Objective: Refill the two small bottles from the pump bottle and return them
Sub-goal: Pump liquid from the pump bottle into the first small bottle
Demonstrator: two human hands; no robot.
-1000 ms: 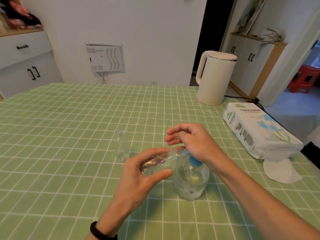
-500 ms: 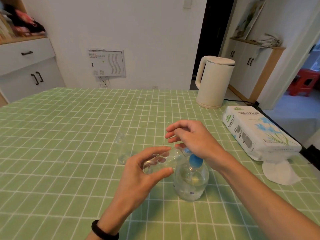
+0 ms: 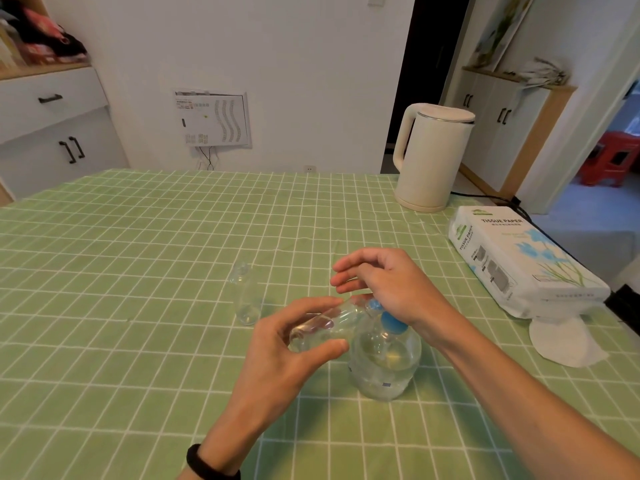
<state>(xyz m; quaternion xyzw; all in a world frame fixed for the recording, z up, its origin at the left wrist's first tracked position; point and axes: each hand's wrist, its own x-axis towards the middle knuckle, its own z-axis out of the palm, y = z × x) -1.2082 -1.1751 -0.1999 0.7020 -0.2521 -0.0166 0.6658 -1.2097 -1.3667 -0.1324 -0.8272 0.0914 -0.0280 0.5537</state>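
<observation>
Little had moved since the earlier frames: both hands stayed where they were, and only the camera had dipped slightly, so the table sat lower in my view.

From the head camera, I saw the left hand (image 3: 277,355) holding one small bottle (image 3: 325,325), clear and tilted almost flat, pinched between thumb and fingers, its mouth up against the blue nozzle of the pump bottle (image 3: 384,362). The right hand (image 3: 388,285) rested on the blue pump head, fingers loosely curled and partly spread; I could not tell how hard it pressed. That pump bottle was round, clear and held clear liquid.

I counted two small bottles: the second bottle (image 3: 246,296) stood upright and uncapped on the green checked table (image 3: 121,271), left of the hands. One pump bottle, one kettle (image 3: 431,157), one tissue pack (image 3: 519,268).
</observation>
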